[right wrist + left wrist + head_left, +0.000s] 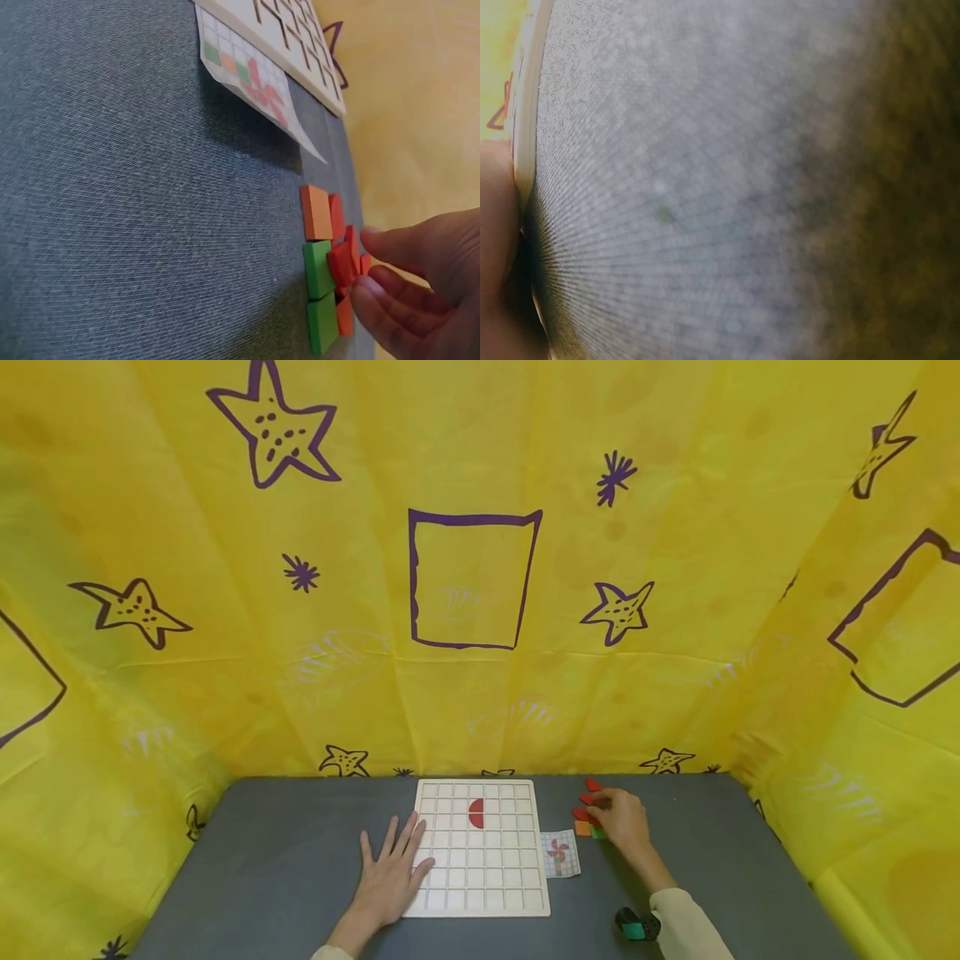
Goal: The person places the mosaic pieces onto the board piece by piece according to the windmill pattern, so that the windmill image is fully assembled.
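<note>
In the head view my left hand (386,881) lies with fingers spread on the left edge of a white grid board (510,889). Two red quarter-circle pieces (476,814) sit one above the other in the board's squares. At the right, my right hand (622,818) bends over a small group of pieces, thumb and fingertips around a tilted red piece (342,261). More red pieces (593,785) lie just beyond. An orange square (316,213) and green squares (319,270) line the near side of the group.
A printed pattern card (561,854) with a red pinwheel figure lies against the board's right side, its corner curled up. A black and teal object (637,925) is near the right sleeve. Yellow patterned cloth (480,710) walls the grey table (300,843) at back and sides.
</note>
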The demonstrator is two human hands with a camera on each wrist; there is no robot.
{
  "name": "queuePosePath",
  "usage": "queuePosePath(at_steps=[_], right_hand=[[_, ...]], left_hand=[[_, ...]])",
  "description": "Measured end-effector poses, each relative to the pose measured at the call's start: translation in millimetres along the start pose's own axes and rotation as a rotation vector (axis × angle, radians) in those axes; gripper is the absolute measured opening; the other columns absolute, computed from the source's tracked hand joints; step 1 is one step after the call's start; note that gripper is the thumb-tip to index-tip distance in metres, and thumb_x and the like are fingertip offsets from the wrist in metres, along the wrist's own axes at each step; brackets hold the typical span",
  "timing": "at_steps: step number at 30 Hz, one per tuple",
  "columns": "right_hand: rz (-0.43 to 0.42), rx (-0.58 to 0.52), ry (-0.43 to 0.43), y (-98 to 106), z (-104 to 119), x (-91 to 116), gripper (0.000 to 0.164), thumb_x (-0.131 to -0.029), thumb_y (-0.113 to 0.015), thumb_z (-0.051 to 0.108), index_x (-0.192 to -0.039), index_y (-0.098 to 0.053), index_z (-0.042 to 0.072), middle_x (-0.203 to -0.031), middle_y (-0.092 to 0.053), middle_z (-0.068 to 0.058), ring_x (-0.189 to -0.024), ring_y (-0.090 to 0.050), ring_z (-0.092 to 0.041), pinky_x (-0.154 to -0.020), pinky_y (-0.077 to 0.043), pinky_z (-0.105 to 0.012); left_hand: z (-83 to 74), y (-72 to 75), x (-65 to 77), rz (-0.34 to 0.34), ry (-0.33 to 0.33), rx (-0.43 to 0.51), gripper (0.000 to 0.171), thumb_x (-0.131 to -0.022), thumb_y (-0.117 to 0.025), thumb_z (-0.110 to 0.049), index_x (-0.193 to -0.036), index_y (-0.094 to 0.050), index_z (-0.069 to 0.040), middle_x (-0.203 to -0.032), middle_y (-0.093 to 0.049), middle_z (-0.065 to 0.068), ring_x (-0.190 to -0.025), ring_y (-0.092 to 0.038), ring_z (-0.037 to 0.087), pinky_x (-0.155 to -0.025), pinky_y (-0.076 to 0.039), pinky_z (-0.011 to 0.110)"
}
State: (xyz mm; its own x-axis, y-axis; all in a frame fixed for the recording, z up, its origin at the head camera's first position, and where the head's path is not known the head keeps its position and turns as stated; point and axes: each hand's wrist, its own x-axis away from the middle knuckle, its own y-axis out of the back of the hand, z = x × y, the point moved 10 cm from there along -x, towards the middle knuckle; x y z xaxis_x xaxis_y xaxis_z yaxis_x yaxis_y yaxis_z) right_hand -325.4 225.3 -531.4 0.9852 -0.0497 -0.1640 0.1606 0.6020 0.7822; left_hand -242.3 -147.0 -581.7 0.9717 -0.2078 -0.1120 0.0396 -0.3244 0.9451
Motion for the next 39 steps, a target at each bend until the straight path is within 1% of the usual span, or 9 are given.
queuePosePath(at_steps=[5, 10, 14, 17, 23, 29, 33, 35, 39], right_hand=[[0.010, 0.014, -0.018, 0.8, -4.9, 4.2, 0.021, -0.080, -0.080, 0.012, -0.095, -0.075, -0.003, -0.088, -0.073, -0.016, -0.078, -0.068, -0.033, -0.064, -0.055, -0.045], [0.031, 0.017, -0.035, -1.4, -8.3, 7.6, 0.024, -0.077, -0.083, 0.013, -0.094, -0.075, -0.002, -0.085, -0.073, -0.013, -0.074, -0.067, -0.030, -0.066, -0.055, -0.047], [0.054, 0.018, -0.025, -4.0, -8.0, 8.2, 0.025, -0.076, -0.084, 0.011, -0.094, -0.074, -0.003, -0.084, -0.072, -0.012, -0.073, -0.066, -0.029, -0.065, -0.055, -0.046], [0.065, 0.011, -0.018, -4.8, -7.5, 8.6, 0.024, -0.076, -0.083, 0.009, -0.094, -0.074, -0.004, -0.083, -0.072, -0.012, -0.073, -0.066, -0.028, -0.064, -0.055, -0.044], [0.066, -0.007, -0.015, -4.8, -6.8, 9.3, 0.022, -0.076, -0.082, 0.005, -0.095, -0.074, -0.003, -0.084, -0.072, -0.011, -0.071, -0.064, -0.024, -0.061, -0.055, -0.040], [0.072, -0.027, -0.016, -6.3, -7.2, 9.2, 0.021, -0.076, -0.081, 0.001, -0.096, -0.074, -0.001, -0.080, -0.070, -0.007, -0.066, -0.059, -0.018, -0.056, -0.051, -0.034], [0.076, -0.055, -0.019, -8.5, -8.5, 9.4, 0.022, -0.076, -0.080, -0.003, -0.097, -0.074, -0.001, -0.077, -0.067, -0.005, -0.064, -0.054, -0.016, -0.055, -0.048, -0.030], [0.075, -0.076, -0.012, -8.5, -8.7, 9.8, 0.022, -0.076, -0.079, -0.005, -0.097, -0.074, -0.001, -0.078, -0.068, -0.006, -0.065, -0.056, -0.017, -0.056, -0.050, -0.029], [0.070, -0.134, 0.013, -5.9, -6.4, 10.2, 0.021, -0.077, -0.078, -0.005, -0.098, -0.073, -0.003, -0.083, -0.072, -0.011, -0.071, -0.065, -0.021, -0.060, -0.056, -0.030]], left_hand=[[0.2, 0.3, -0.2, -0.016, -0.002, 0.010, 0.064, -0.100, -0.044, -0.050, -0.152, -0.036, -0.014, -0.160, -0.028, 0.006, -0.146, -0.021, 0.040, -0.106, 0.003, 0.075], [1.4, -1.0, 0.2, -0.024, -0.012, 0.008, 0.065, -0.100, -0.044, -0.051, -0.152, -0.035, -0.014, -0.160, -0.028, 0.006, -0.145, -0.021, 0.040, -0.106, 0.003, 0.075], [2.0, -1.2, 0.8, -0.044, -0.014, 0.002, 0.064, -0.100, -0.045, -0.051, -0.152, -0.037, -0.014, -0.159, -0.030, 0.006, -0.145, -0.023, 0.040, -0.106, 0.003, 0.075], [1.9, -0.9, 1.1, -0.056, -0.013, -0.010, 0.064, -0.100, -0.045, -0.051, -0.152, -0.038, -0.015, -0.159, -0.031, 0.005, -0.145, -0.024, 0.039, -0.106, 0.001, 0.075], [-0.2, 1.9, 0.8, -0.043, -0.022, 0.007, 0.063, -0.100, -0.045, -0.050, -0.151, -0.037, -0.014, -0.158, -0.031, 0.007, -0.144, -0.023, 0.041, -0.105, 0.002, 0.076], [1.8, 0.5, 0.3, -0.073, -0.023, -0.002, 0.062, -0.100, -0.046, -0.050, -0.151, -0.039, -0.015, -0.159, -0.031, 0.005, -0.145, -0.024, 0.039, -0.106, 0.001, 0.075], [3.3, -0.2, 0.4, -0.060, -0.014, -0.004, 0.063, -0.100, -0.045, -0.051, -0.152, -0.037, -0.016, -0.160, -0.029, 0.003, -0.146, -0.023, 0.038, -0.106, 0.002, 0.075], [4.1, -1.7, 0.4, -0.040, -0.007, -0.001, 0.064, -0.100, -0.045, -0.051, -0.153, -0.036, -0.017, -0.160, -0.028, 0.003, -0.146, -0.021, 0.038, -0.106, 0.003, 0.075], [4.6, -2.4, 0.8, -0.050, -0.009, 0.004, 0.064, -0.100, -0.045, -0.051, -0.153, -0.036, -0.018, -0.160, -0.028, 0.002, -0.146, -0.021, 0.037, -0.106, 0.003, 0.074]])
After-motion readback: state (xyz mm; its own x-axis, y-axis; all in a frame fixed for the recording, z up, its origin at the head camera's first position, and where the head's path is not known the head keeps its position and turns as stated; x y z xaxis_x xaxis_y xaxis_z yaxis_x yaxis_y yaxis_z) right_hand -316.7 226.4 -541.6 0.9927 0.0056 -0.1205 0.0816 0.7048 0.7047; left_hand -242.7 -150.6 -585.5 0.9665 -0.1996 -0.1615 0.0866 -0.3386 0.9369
